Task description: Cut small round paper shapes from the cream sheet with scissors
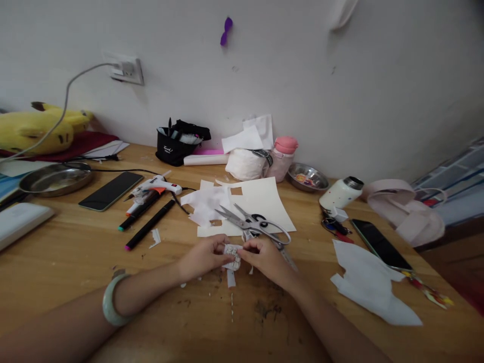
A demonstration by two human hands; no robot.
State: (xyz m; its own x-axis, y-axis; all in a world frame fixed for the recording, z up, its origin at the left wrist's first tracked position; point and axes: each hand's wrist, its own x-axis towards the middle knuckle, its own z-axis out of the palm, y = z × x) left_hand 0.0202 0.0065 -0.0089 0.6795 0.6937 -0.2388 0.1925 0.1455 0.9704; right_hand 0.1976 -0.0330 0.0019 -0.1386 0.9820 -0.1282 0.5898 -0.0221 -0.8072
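Observation:
My left hand (202, 258) and my right hand (265, 257) meet at the middle of the wooden table (75, 252), both pinched on a small folded paper piece (232, 254) with printed marks. Just behind my right hand lie metal scissors (254, 223) on a cream paper sheet (260, 201). A pale green bangle (110, 302) sits on my left wrist. Tiny paper scraps (230, 278) lie under my hands.
A glue gun (157, 186), two markers (149, 224), a phone (111, 190) and a steel dish (55, 179) lie to the left. White paper (374, 290), another phone (380, 245), a bottle (340, 192) and a pink bag (406, 209) are to the right. A black pouch (177, 143) stands by the wall.

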